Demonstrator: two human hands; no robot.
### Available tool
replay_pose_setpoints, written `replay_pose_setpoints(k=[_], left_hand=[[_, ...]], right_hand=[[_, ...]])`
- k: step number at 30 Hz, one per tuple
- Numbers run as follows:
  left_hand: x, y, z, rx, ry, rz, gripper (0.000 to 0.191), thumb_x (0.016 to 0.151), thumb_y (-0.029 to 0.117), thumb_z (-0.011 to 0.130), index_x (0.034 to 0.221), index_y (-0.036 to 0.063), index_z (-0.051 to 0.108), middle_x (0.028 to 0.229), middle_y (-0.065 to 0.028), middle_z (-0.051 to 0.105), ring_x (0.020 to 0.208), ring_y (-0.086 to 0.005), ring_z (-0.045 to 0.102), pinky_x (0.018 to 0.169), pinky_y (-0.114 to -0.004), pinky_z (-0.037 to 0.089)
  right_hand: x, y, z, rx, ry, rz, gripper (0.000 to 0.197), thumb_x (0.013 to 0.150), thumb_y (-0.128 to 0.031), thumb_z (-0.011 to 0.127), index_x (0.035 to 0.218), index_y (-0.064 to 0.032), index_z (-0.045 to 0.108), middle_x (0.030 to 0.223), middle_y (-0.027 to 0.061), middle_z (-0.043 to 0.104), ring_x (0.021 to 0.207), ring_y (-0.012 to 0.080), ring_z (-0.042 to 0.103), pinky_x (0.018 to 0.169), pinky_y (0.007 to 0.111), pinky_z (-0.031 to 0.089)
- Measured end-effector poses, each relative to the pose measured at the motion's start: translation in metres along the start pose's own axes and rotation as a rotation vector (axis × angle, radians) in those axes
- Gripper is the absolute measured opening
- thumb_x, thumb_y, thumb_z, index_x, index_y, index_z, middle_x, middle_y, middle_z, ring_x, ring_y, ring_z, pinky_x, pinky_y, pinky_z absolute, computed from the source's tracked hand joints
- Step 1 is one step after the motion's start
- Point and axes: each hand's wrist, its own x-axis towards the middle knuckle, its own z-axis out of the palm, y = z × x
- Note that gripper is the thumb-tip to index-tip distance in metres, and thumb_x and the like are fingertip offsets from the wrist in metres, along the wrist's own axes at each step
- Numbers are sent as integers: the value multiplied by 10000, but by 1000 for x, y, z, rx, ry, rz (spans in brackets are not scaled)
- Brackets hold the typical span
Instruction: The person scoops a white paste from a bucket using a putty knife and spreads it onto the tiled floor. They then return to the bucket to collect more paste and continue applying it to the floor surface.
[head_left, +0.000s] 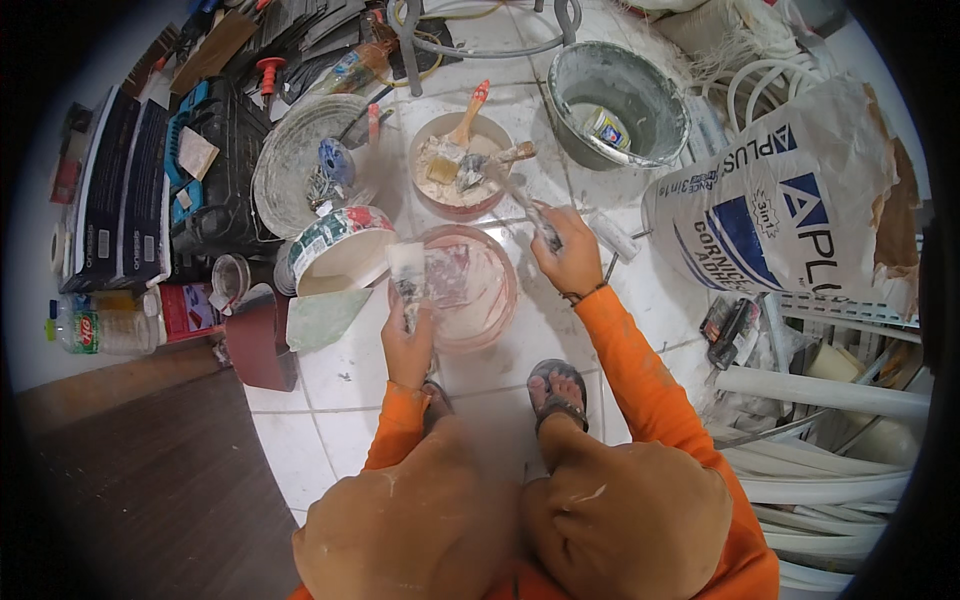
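Observation:
My left hand (409, 341) grips the handle of a putty knife (407, 270), its pale, smeared blade raised at the left rim of a pink round tub (510, 300). Pale paste coats the inside of that tub, where a flat reddish patch shows that I cannot identify. In my right hand (568, 255) is a paste-covered tool (529, 206), perhaps a second scraper, reaching up to another round tub (450, 208). That farther tub holds thick cream-coloured paste. A paintbrush (470, 116) with a red-tipped wooden handle leans in it, beside another messy handle (517, 152).
A grey bucket (559, 120) stands beyond, right of a large round basin (274, 172). An open bag of cornice adhesive (735, 217) is at right, above white pipes (817, 394). Left are an upturned tub (337, 259), sandpaper (259, 341) and a black tool case (225, 165).

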Motion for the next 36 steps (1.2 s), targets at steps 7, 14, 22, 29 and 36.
replay_pose_setpoints(k=[7,14,22,29,36], left_hand=[[-18,-2,0,-72,70,-104,402,1030,210,600,1311,-77,590,1062,-133,725,955,-178,652,891,-328,518],[-13,-4,-3,-112,74,-119,327,1024,186,611,1233,-65,634,1020,-99,721,920,-140,636,843,-313,514],[3,25,-3,-4,3,-114,290,1005,206,653,1131,-55,675,1018,-96,728,918,-144,640,827,-319,514],[84,17,24,44,-208,-107,421,1019,313,604,1224,-54,633,1079,-167,712,1010,-248,653,904,-376,487],[47,-5,36,-23,-179,179,419,1053,282,543,1362,0,569,996,-66,679,920,-170,617,864,-321,489]], right_hand=[[3,29,30,-377,-89,-311,540,824,-44,636,1335,-217,662,1285,152,585,1077,344,621,815,437,574],[-38,11,-34,-467,-294,-168,530,801,-55,656,1312,-193,669,1218,139,608,990,323,655,752,414,568],[1,2,-13,323,-230,283,397,982,-210,596,1369,-124,618,905,204,710,805,408,667,768,464,549],[19,20,21,-94,-358,86,498,994,-353,609,1476,-249,545,1005,257,723,923,459,677,840,511,539],[-25,14,-4,380,-260,355,472,1054,-269,524,1482,-69,513,1002,137,682,844,241,648,800,364,518]])
